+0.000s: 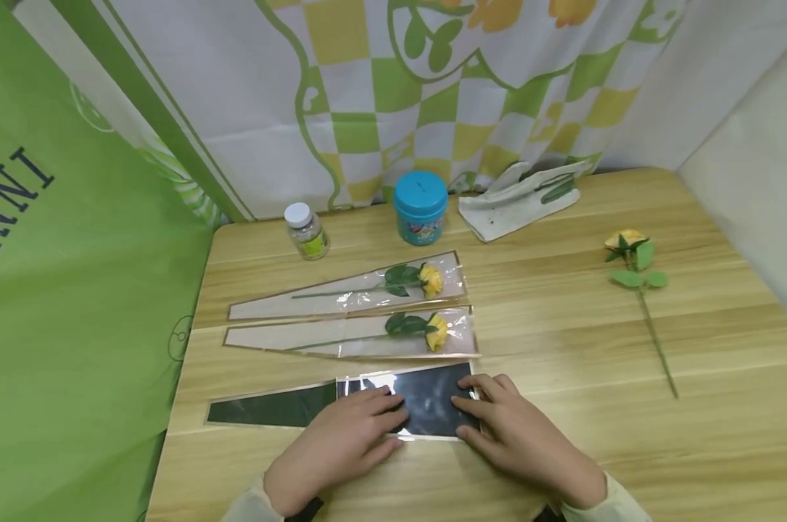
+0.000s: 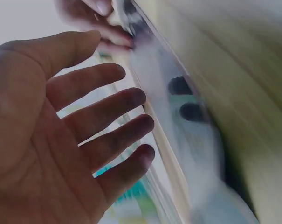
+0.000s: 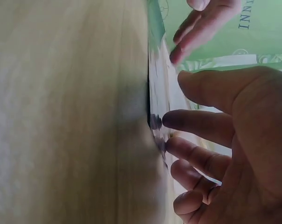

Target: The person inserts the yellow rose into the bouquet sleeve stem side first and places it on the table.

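A tapered dark flower sleeve (image 1: 429, 399) with clear film and a pale edge lies flat on the wooden table in the head view. My left hand (image 1: 344, 438) is over its middle, fingers spread and nearly straight. At the sleeve's wide right end, fingertips of my right hand (image 1: 524, 435) touch the film near the edge; the right wrist view shows these fingers (image 3: 196, 121) slightly bent, gripping nothing. Beyond it lie two pale sleeves, one (image 1: 282, 337) nearer and one (image 1: 269, 308) farther, each with a yellow rose inside.
A loose yellow rose (image 1: 641, 279) lies on the right of the table (image 1: 563, 326). Along the back stand a small white-capped jar (image 1: 308, 232) and a blue tub (image 1: 421, 209), beside white gloves (image 1: 520, 203). A patterned curtain (image 1: 393, 94) hangs behind; green cloth (image 1: 73, 326) hangs left.
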Tool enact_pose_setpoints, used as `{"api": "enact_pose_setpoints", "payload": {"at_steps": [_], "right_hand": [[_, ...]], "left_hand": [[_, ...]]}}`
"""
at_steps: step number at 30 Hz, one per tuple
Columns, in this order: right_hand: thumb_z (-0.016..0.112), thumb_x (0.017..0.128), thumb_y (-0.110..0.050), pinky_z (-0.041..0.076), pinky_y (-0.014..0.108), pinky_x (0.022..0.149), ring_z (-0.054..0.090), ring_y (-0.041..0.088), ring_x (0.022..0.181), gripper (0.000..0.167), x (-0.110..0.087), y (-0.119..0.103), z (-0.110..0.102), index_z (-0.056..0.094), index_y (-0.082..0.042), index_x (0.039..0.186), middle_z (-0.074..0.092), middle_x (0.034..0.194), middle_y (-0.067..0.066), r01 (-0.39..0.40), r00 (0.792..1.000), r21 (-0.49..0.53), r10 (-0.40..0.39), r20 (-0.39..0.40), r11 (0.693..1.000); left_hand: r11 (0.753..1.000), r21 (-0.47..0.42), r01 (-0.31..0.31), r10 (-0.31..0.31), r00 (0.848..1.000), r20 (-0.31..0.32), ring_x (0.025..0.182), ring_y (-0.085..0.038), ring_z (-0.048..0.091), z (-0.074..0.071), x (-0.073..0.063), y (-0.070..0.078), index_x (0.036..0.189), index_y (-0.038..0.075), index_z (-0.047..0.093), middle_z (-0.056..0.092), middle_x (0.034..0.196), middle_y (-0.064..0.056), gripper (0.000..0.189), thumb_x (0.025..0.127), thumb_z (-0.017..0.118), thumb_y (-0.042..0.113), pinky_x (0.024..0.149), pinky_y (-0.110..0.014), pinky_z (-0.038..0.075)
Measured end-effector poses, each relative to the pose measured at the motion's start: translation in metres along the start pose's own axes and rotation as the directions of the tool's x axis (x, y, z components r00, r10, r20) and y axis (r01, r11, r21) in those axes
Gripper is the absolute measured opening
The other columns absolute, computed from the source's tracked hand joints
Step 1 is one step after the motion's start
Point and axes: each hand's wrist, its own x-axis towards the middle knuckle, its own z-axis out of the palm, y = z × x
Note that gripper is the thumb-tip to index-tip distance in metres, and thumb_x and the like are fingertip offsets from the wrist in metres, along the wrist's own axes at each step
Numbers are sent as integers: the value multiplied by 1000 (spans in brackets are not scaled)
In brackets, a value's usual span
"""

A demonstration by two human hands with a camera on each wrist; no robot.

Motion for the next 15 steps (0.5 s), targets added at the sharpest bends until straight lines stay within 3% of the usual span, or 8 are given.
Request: {"api": "enact_pose_setpoints", "payload": {"at_steps": [3, 5, 9, 15], "right_hand": [[78, 92, -33, 53, 36, 83, 49, 18, 111, 41, -6, 0, -5, 73, -11, 126, 56, 137, 4, -29, 999, -7, 29, -20, 1000], [78, 91, -32, 53, 37, 84, 50, 18, 111, 41, -13, 0, -9, 73, -12, 127, 58, 137, 4, -62, 997, -13, 61, -49, 998], [79, 91, -30, 54, 40, 84, 51, 16, 110, 44, -25, 0, -15, 70, -15, 131, 58, 142, 5, -119, 990, -26, 116, -76, 993], [72, 97, -32, 54, 40, 90, 48, 13, 115, 43, -27, -1, -12, 66, -13, 136, 49, 152, 3, -94, 996, 73, 94, 4, 993]], "left_hand": [[996, 49, -73, 72, 997, 19, 135, -25, 50, 1, 20, 12, 136, 15, 67, 56, 145, -7, 42, 103, 59, 42, 109, -38, 46], [993, 80, -91, 89, 995, 37, 135, -24, 50, 2, 30, 18, 136, 17, 67, 56, 145, -6, 44, 103, 58, 45, 106, -36, 49], [995, 84, -53, 47, 997, 64, 133, -23, 52, 6, 38, 24, 136, 18, 67, 57, 144, -4, 46, 101, 60, 48, 100, -35, 54], [1000, 11, -3, 2, 998, 68, 135, -23, 50, 12, 38, 23, 138, 17, 65, 56, 146, -2, 47, 102, 60, 46, 99, -39, 54]]}}
